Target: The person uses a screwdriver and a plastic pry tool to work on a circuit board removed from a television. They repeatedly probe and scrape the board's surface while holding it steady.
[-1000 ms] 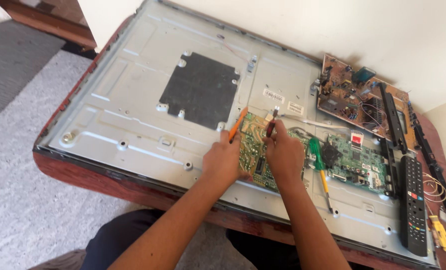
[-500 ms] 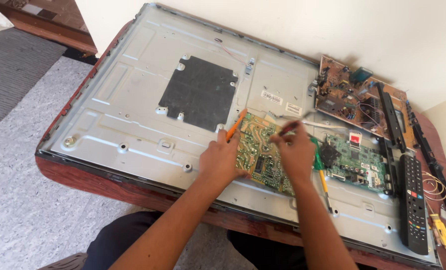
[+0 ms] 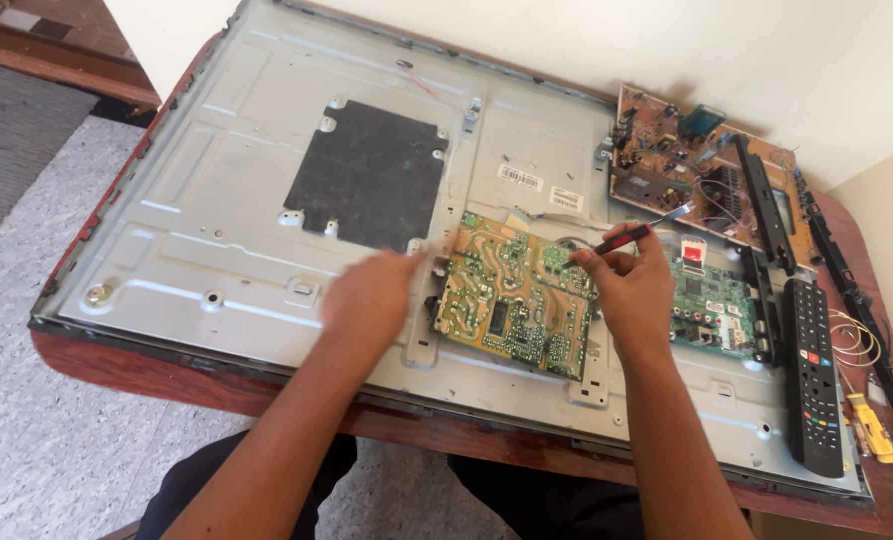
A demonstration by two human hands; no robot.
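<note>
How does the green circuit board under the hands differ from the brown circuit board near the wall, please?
The green circuit board lies on the metal back panel; the brown circuit board lies off it, on the table. The green one is between both hands, the brown untouched. Both lie flat.

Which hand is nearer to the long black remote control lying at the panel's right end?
The right. The right hand, gripping a red-and-black tool, is a short way left of the remote control; the left hand is far beyond the yellow-green circuit board.
</note>
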